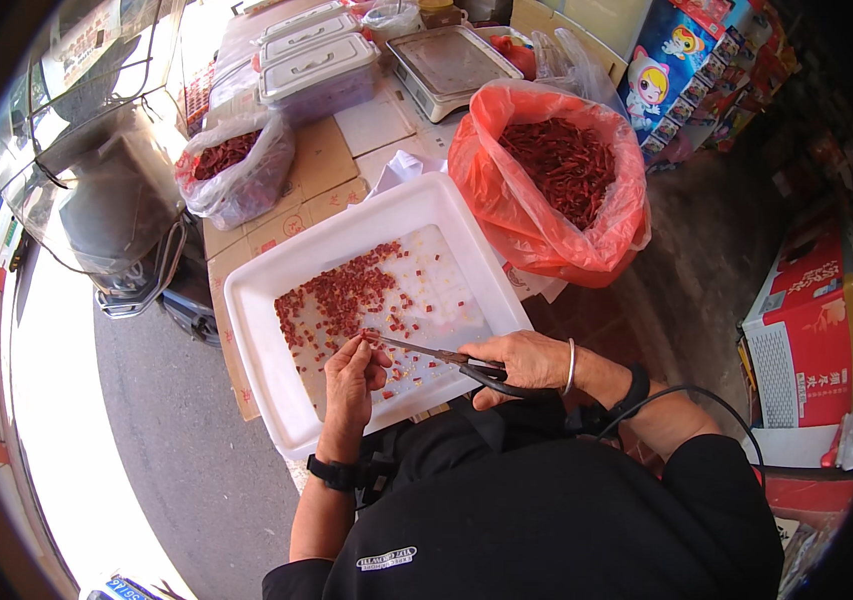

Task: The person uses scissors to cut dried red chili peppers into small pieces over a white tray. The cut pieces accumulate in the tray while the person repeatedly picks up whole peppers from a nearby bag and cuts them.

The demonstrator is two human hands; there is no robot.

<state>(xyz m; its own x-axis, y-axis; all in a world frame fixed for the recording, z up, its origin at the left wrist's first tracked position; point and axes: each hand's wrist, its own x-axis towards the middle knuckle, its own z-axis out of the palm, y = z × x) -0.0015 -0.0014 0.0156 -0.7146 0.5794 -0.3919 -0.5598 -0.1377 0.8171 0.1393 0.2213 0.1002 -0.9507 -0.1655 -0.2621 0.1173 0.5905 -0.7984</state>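
My left hand (pixel 353 375) is over the near side of a white plastic tray (pixel 250 367), its fingertips pinching a small piece of dried red chili (pixel 365 336). My right hand (pixel 520 367) holds a pair of scissors (pixel 426 350) by the black handles, the blade tips at the chili by my left fingers. Whether the blades are closed cannot be made out. Cut chili pieces (pixel 351 292) and pale seeds lie in the tray, thickest towards its left and far part. A red plastic bag (pixel 471 157) full of whole dried chilies (pixel 561 169) stands beyond the tray on the right.
On the cardboard-covered table (pixel 325 154) stand a clear bag (pixel 235 187) of dried chilies, lidded plastic boxes (pixel 314 67) and a weighing scale (pixel 452 64). A three-wheeler or scooter (pixel 118 202) is parked at the left. A red carton (pixel 809 337) stands at the right.
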